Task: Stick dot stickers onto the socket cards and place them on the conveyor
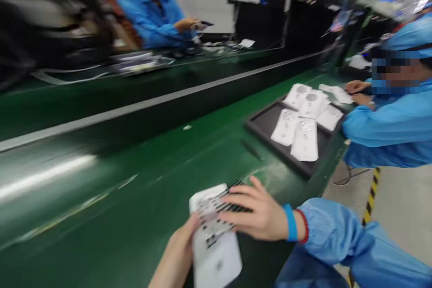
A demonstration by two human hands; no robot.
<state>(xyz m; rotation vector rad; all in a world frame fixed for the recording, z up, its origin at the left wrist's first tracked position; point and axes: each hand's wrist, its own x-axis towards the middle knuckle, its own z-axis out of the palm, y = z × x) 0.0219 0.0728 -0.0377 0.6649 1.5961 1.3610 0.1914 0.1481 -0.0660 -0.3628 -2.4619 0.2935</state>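
Observation:
A white rounded-corner panel, shaped like a phone back with a small dark mark near its lower part, is in front of me. My left hand grips its left edge, thumb on top and the other fingers hidden. Across the panel's upper half lies a thin sheet with black spots and stripes, perhaps small stickers. My right hand has its fingers over the sheet's right part and seems to hold it. Blur hides the exact fingertip contact.
A black tray with several white panels stands ahead right on the green bench. A dark thin object lies beside it. A co-worker in blue sits at right; another person works across the bench.

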